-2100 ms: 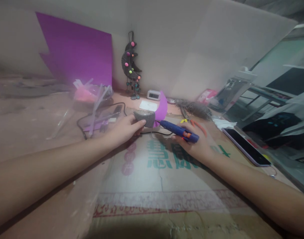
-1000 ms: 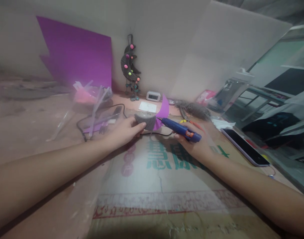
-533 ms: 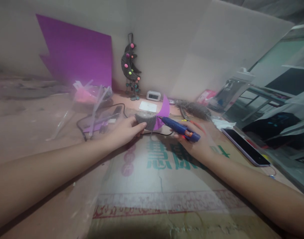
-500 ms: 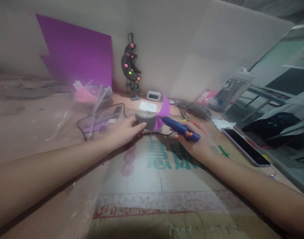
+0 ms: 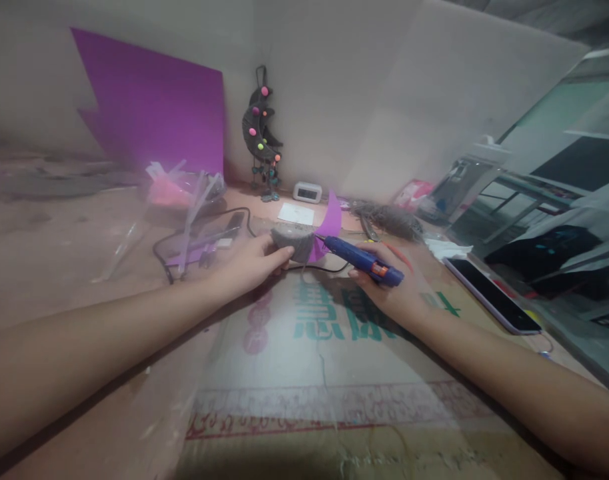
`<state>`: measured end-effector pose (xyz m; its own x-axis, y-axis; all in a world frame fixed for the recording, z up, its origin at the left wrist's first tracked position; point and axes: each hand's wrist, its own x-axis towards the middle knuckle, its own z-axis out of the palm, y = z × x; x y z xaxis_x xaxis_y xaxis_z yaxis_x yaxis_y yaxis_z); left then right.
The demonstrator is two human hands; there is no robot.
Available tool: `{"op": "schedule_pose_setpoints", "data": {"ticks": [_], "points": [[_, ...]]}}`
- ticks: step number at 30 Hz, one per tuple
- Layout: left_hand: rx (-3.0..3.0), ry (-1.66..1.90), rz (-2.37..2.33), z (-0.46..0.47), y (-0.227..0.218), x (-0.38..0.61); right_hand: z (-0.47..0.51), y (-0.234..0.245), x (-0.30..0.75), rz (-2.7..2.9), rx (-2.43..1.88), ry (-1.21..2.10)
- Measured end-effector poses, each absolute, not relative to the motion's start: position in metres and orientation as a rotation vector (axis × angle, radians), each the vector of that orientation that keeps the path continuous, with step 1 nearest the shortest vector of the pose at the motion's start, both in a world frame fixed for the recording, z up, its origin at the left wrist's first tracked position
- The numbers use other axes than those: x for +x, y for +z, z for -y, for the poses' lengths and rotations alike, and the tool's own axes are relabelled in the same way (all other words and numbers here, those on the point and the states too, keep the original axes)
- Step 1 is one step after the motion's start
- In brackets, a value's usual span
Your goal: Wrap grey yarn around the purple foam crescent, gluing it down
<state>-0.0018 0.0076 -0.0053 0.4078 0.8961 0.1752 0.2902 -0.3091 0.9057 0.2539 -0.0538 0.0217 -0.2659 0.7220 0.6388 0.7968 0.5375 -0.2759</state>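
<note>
Hands (image 5: 254, 262) (image 5: 397, 293) clasp crescent (image 5: 298, 249) left, glue gun (image 5: 357, 257) right.

A large purple sheet (image 5: 154, 107) is stood against the wall (image 5: 314, 87) at upper left of the frame, while a dark crescent ornament (image 5: 249, 129) studded with bright round pieces is hung at upper centre. Below and slightly right, a small white digital clock (image 5: 307, 193) is set behind a white card (image 5: 295, 214). At right, a clear container (image 5: 459, 187) is placed near a pink packet (image 5: 414, 195), and a dark-screened phone (image 5: 492, 295) is laid beside crumpled white tissue (image 5: 449, 249).
</note>
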Motion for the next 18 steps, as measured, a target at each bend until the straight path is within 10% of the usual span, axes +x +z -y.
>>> {"op": "schedule_pose_setpoints", "data": {"ticks": [18], "points": [[1.822,0.88,-1.028,-0.0048,-0.0003,-0.001,0.0517,0.0215,0.2547,2.042,-1.188,-0.119]]}}
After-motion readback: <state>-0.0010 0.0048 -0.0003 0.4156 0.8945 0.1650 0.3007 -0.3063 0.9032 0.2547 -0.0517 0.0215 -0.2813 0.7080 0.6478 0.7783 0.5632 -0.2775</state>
